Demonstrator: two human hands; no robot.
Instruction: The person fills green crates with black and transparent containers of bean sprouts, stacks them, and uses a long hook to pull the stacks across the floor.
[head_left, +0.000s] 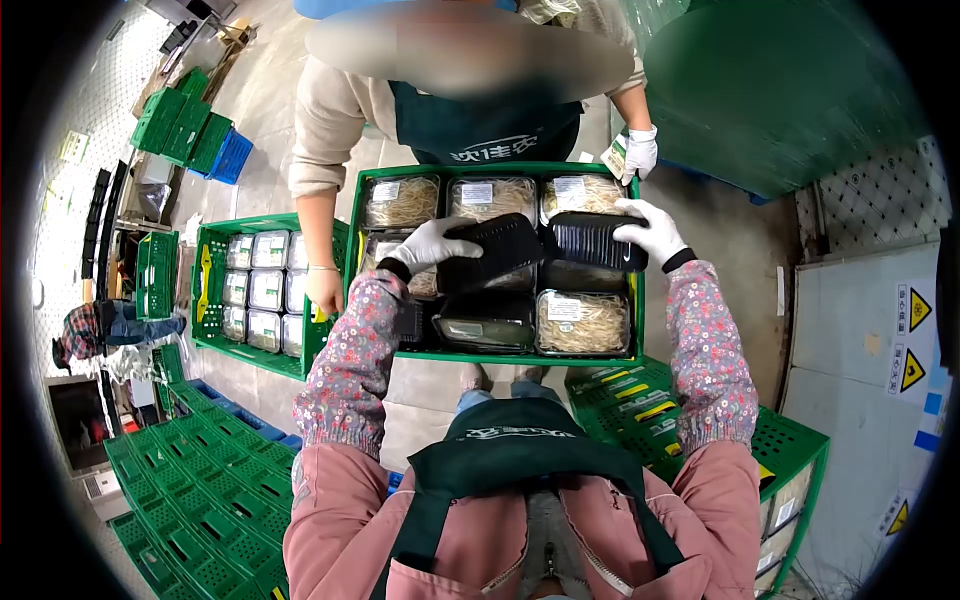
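The left hand (432,246) and the right hand (655,234) are gloved in white, with black cuffs (681,261). The left tray (490,252) is black, the right tray (592,242) black with ridged stripes. Floral sleeves (705,350) scatter small pink, red and white blossoms over grey; the jacket (338,500) is pink, the wearer's apron (540,455) dark green with white lettering. The co-worker's apron (480,112) matches, against cream sleeves (328,130). The central crate (500,357) is green around pale cream strands (585,330) and white labels (565,309); the side crate (250,358) is green with a yellow handle (205,283)
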